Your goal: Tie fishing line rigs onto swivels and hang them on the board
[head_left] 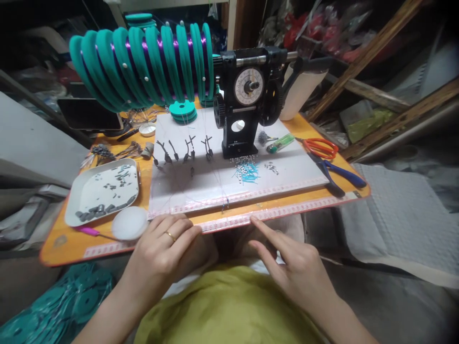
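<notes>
My left hand (pixel 161 243), a ring on one finger, rests flat over the front edge of the orange table, holding nothing. My right hand (pixel 292 260) touches the pink measuring tape (pixel 229 222) along that edge with its stretched index finger; the thumb stands apart and the other fingers are partly hidden. Beyond the hands lies a white board (pixel 172 186). On it are blue headpins (pixel 247 174), small silvery pieces (pixel 271 167) and dark weights (pixel 186 156) hanging on threads. A black machine with a dial (pixel 248 86) carries teal spools (pixel 143 67) wound with purple thread.
Left are a white tray (pixel 77 191) of grey pieces, a round white lid (pixel 129 223) and a purple-handled tool (pixel 89 231). Right are blue-handled pliers (pixel 344 174), orange-handled scissors (pixel 321 147) and a green cutter (pixel 281 143). Bagged teal spools (pixel 71 301) lie lower left.
</notes>
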### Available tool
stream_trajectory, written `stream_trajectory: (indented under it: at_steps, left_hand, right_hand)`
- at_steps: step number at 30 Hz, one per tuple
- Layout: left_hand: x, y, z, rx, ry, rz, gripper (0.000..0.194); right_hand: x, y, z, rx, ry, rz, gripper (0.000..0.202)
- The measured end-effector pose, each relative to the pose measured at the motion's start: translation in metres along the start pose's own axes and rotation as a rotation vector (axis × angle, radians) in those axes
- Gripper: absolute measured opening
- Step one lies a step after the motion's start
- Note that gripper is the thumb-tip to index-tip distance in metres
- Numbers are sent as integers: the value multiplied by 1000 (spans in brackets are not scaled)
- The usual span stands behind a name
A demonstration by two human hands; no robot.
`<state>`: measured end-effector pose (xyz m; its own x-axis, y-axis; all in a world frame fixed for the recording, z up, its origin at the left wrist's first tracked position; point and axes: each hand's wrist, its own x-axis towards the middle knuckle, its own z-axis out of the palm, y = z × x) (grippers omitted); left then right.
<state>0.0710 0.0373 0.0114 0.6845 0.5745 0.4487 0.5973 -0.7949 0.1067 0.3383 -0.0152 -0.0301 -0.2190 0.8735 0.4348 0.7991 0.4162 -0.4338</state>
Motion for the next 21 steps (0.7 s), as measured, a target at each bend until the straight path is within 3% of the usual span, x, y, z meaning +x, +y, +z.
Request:
stream_trajectory:
  at_steps: [21]
  left_hand:
    - [5,1,-2,8,-23,15,20]
  right_hand:
    - [4,-2,-6,-189,19,-71,37]
